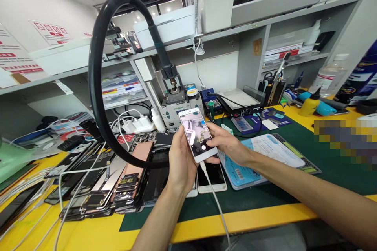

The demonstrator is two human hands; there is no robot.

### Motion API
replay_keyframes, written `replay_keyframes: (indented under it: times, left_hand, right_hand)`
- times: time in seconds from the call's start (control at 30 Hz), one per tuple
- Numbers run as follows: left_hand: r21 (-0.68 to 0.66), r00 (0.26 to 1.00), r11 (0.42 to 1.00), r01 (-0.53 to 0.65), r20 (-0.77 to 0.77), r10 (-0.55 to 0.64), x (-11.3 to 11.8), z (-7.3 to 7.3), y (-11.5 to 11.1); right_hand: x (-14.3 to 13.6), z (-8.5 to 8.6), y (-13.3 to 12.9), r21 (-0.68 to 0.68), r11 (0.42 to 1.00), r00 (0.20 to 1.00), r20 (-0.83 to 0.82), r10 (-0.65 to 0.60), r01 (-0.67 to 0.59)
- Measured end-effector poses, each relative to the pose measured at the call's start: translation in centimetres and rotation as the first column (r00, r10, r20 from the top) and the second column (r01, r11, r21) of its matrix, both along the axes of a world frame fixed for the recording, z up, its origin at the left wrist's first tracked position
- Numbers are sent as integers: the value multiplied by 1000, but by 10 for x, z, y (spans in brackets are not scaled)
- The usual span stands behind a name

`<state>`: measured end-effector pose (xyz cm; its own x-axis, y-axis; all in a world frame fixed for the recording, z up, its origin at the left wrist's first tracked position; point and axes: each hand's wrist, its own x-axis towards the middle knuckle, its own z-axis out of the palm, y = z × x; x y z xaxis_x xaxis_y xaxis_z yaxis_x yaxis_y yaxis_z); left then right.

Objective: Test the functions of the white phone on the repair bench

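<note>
A white smartphone (198, 135) is held up in the middle of the view, its lit screen showing a camera picture with a round shutter button. My left hand (182, 160) is closed around the phone's left side and lower back. On its right side, my right hand (225, 145) grips the edge, with the thumb over the lower part of the screen. A white cable (213, 194) runs from the phone's bottom edge down past the table's front edge. Beneath the hands, another white-framed phone (212, 180) lies on the green mat (247, 202).
Stacked phone parts (129, 188) and loose white cables cover the left side. A black hose (96, 74) arches over them from a hot-air station (176, 111). Right of the hands lies a blue-and-white package (250, 164); a yellow bottle (309, 106) stands farther back.
</note>
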<state>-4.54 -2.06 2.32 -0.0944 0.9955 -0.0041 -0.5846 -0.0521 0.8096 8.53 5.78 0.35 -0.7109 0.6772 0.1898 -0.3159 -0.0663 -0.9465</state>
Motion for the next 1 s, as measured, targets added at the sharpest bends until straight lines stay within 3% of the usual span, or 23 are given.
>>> replay_keyframes:
  times: [0.73, 1.0]
  left_hand:
    - [11, 999, 1000, 3, 32, -3, -2, 0, 0]
    - [25, 1000, 1000, 8, 28, -9, -1, 2, 0]
  right_hand:
    - [1, 1, -5, 119, 992, 999, -43, -29, 34]
    - [-1, -2, -7, 111, 994, 993, -116, 21, -8]
